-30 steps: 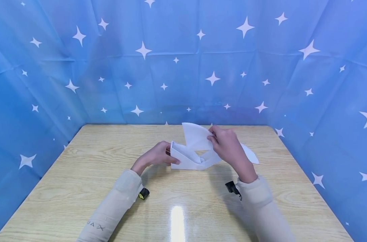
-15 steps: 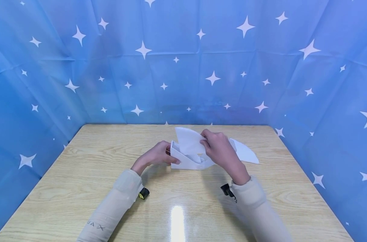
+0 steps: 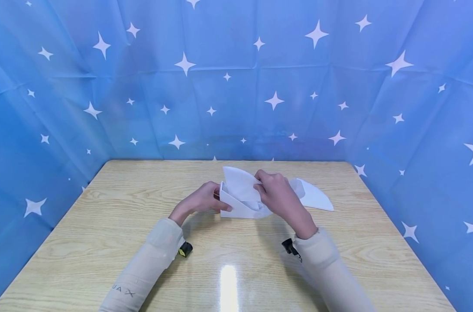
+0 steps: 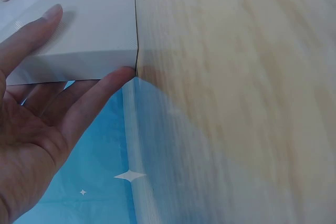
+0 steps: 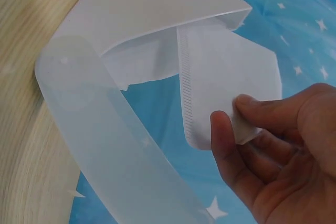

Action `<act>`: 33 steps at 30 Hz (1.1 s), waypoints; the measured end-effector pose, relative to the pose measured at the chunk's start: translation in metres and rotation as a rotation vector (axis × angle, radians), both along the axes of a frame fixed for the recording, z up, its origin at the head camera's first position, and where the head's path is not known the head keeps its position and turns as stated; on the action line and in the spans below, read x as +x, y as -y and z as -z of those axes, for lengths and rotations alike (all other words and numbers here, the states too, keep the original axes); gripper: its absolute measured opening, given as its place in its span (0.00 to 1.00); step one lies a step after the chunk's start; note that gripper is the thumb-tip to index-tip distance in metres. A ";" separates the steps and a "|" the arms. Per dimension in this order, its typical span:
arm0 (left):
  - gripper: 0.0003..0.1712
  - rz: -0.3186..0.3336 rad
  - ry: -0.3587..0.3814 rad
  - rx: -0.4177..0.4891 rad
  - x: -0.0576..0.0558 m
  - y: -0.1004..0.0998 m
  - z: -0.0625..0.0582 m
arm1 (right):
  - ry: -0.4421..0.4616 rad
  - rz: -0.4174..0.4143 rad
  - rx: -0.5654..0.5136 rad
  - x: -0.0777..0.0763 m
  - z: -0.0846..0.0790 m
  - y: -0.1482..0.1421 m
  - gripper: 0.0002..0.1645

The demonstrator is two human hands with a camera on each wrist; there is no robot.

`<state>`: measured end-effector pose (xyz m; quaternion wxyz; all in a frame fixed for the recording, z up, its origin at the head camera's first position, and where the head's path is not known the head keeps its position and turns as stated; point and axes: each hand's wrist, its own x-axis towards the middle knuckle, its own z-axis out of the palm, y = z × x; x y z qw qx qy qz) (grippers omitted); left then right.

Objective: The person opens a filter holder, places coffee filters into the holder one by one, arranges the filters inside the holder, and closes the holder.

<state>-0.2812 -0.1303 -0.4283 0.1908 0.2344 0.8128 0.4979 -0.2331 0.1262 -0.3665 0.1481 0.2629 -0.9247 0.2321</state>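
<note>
A white wedge-shaped box sits on the table with its opening toward the right. My left hand grips its left end, thumb on one face and fingers on the other in the left wrist view. My right hand pinches a white paper coffee filter by its edge. The filter's crimped seam shows in the right wrist view, and its far end is inside the box's opening. A translucent strip joins the box at one corner and swings out from it. How many filter layers there are, I cannot tell.
A white fan-shaped piece lies to the right, partly behind the right hand; its link to the strip is hidden. The wooden table is bordered at the back and sides by a blue curtain with white stars.
My right hand has moved left and slightly down, bringing the coffee filter down into the box's opening. The left hand and the box have stayed in place. More of the fan-shaped piece shows.
</note>
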 end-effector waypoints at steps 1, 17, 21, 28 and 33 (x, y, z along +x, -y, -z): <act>0.17 0.000 0.000 -0.001 0.000 0.000 0.000 | 0.002 0.000 0.001 0.000 0.000 0.000 0.02; 0.18 -0.005 -0.013 -0.019 0.001 0.000 -0.002 | 0.008 0.012 0.080 -0.003 0.011 0.008 0.03; 0.18 -0.004 -0.018 -0.024 0.002 -0.001 -0.002 | -0.027 0.036 0.105 -0.002 0.014 0.010 0.03; 0.17 -0.004 -0.024 -0.029 0.001 -0.001 -0.002 | -0.009 0.026 0.081 -0.003 0.016 0.011 0.04; 0.17 -0.001 -0.025 -0.027 0.001 -0.001 -0.002 | 0.008 0.002 0.069 -0.005 0.019 0.011 0.04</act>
